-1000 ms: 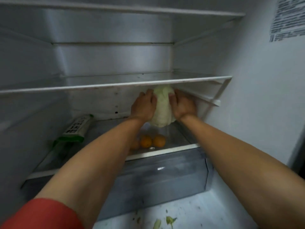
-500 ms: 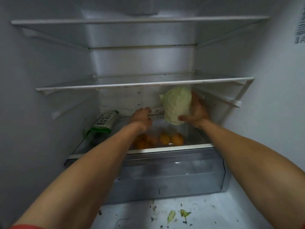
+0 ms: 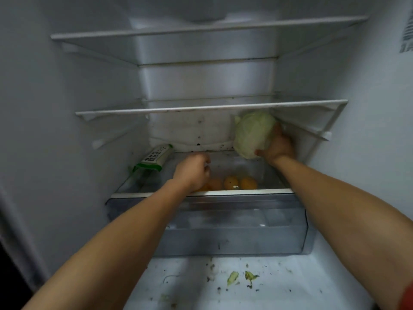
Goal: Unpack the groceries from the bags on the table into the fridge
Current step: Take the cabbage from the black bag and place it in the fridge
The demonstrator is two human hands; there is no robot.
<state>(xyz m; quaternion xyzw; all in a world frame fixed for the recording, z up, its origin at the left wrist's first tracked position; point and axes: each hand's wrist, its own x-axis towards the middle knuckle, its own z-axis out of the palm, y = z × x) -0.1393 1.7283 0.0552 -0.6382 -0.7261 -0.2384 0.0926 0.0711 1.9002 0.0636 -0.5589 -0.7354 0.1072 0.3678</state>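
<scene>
A pale green cabbage (image 3: 253,134) stands at the back right of the fridge's lowest glass shelf (image 3: 201,193), just under the shelf above. My right hand (image 3: 278,145) grips its right side, thumb curled under it. My left hand (image 3: 193,172) hovers over the middle of that shelf with its fingers curled and nothing in it. Several oranges (image 3: 232,182) show through the glass below, in the clear drawer (image 3: 234,227).
A green-and-white packet (image 3: 155,157) lies on the left of the same shelf. Two bare shelves (image 3: 210,107) sit above. Leaf scraps (image 3: 240,277) and crumbs litter the fridge floor in front of the drawer.
My left hand let go of the cabbage and drew back to the left and down. Only my right hand holds it now, further right on the shelf.
</scene>
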